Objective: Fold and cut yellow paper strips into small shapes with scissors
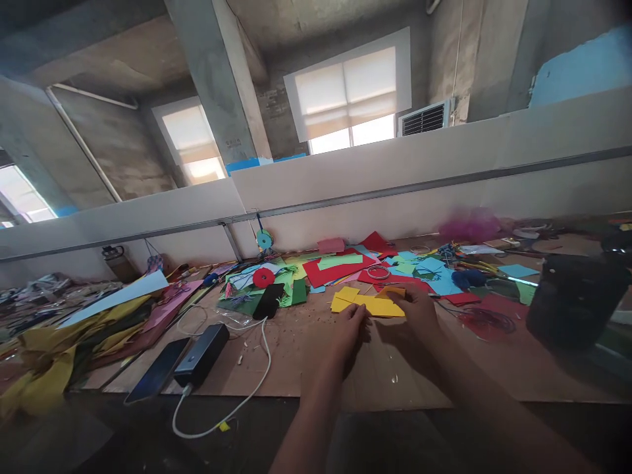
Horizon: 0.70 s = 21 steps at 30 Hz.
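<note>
Over the table (pixel 316 368), our left hand (pixel 349 322) gripped the yellow paper's (pixel 379 306) near edge and our right hand (pixel 415 311) pinched its raised right end, a fold we judged begun but not yet flat, with yellow pieces (pixel 344 301) beside it and a red sheet (pixel 313 273) beyond.

The head camera looks out from above and behind the person's own hands, forward and down across the counter (pixel 286 355), wide enough to take in the windows (pixel 345 92) beyond. It stands near the left hand (pixel 351 322) and right hand (pixel 419 313), just below mid-view, and is tilted, so the white partition (pixel 345 176) slants up toward the right.
</note>
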Motion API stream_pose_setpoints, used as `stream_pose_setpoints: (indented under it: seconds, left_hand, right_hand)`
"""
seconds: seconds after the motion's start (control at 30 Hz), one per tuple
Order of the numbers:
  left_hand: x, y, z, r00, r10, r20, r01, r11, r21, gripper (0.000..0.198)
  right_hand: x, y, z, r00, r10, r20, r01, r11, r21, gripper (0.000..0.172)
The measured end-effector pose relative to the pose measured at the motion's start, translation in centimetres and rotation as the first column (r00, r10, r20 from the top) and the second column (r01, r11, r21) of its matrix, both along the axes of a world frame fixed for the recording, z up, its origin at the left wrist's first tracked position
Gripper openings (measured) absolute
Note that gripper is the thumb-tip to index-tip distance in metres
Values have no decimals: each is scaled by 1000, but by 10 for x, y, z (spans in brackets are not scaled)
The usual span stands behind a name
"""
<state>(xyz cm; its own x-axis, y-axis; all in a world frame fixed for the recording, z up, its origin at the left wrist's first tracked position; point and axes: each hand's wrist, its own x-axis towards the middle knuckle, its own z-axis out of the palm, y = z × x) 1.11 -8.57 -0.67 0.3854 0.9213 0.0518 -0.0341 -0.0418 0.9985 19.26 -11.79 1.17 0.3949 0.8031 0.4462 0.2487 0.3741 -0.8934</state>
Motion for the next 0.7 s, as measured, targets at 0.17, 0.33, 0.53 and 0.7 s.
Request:
stream_pose_setpoints:
  seconds: [0.17,0.33,0.53,0.7]
  left_hand:
    - [6,-11,1,975,-121,186,150,978,-148,56]
    - [7,-1,-4,934,-23,357,114,966,-234,52]
    - [6,8,-5,922,9,386,80,973,-215,52]
    - [4,6,-1,939,40,341,24,983,-182,50]
  right_hand:
    - [-19,-12,3,965,123,231,-139,989,54,16]
    - [-30,-14,2,922,227,313,-247,969,24,33]
    - [-28,-17,6,932,264,248,-260,964,-50,35]
    - [-22,-15,4,959,246,142,-225,963,-148,23]
